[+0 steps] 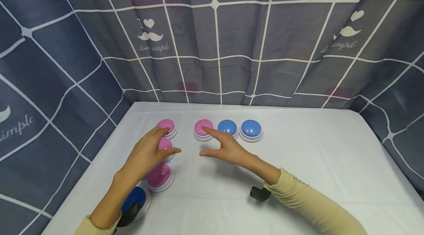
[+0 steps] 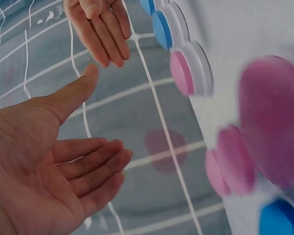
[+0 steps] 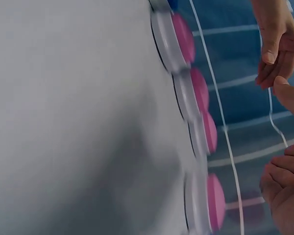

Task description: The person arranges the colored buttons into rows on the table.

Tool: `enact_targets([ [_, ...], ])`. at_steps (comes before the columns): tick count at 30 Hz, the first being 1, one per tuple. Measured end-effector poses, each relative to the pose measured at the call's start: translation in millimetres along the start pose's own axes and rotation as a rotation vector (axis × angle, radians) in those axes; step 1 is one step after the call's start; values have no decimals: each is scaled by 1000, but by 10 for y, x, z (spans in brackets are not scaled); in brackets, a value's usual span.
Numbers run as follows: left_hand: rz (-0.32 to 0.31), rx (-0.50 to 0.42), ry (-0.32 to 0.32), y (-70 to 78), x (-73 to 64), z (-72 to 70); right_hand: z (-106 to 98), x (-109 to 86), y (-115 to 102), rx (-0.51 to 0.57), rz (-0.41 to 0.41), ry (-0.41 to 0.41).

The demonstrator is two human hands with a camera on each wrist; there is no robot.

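On the grey checked curtain [image 1: 238, 36] behind the lone pink button [image 1: 200, 125], white lettering [image 1: 154, 48] to the button's upper left: "I" beside a heart, a moustache shape, then "love simple" in script. To its upper right, a second print [image 1: 347, 31], a fold swallowing part of "love" but leaving "simple" legible; well to its left, a third print [image 1: 16, 128] reading "simple", cut by the edge of view. On the white table [image 1: 298, 146] beneath it, seven glossy domes on round white bases, the lone one pale pink. Just right of it, an inner blue button [image 1: 227, 126], then an outer blue button [image 1: 251, 128], both bright. Left of it, in a column coming nearer: a far pink button [image 1: 165, 123], a partly covered middle pink button [image 1: 165, 143], a deeper-hued front pink button [image 1: 158, 174], a dark blue button [image 1: 135, 195] half hidden. Left of and nearer than the lone button, over that column, the left hand [image 1: 147, 152], fingers relaxed, thumb spread, gripping nothing. At its near right, the right hand [image 1: 228, 148], likewise loosely extended, fingertips overlapping its dome in the head view but apart from it in the right wrist view.
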State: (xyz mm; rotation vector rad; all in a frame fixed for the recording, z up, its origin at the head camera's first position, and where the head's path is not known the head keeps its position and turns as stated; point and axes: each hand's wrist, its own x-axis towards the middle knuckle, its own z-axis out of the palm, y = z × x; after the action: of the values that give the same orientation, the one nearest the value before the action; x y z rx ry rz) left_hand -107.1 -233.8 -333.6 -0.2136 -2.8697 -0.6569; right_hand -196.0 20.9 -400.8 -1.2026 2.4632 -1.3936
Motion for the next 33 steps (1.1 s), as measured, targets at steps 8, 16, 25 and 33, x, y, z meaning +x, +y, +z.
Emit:
enact_targets([
  [8, -154, 51, -68, -276, -582, -83, 448, 117, -156, 25, -81, -155],
  [16, -246, 102, -173, -509, -769, 27, 838, 212, -191, -36, -116, -243],
  [25, -233, 138, -246, -592, -793, 195, 1120, 219, -140, -93, -123, -267],
  [33, -241, 141, -230, -619, -772, 272, 1232, 275, -153, -140, -140, -249],
])
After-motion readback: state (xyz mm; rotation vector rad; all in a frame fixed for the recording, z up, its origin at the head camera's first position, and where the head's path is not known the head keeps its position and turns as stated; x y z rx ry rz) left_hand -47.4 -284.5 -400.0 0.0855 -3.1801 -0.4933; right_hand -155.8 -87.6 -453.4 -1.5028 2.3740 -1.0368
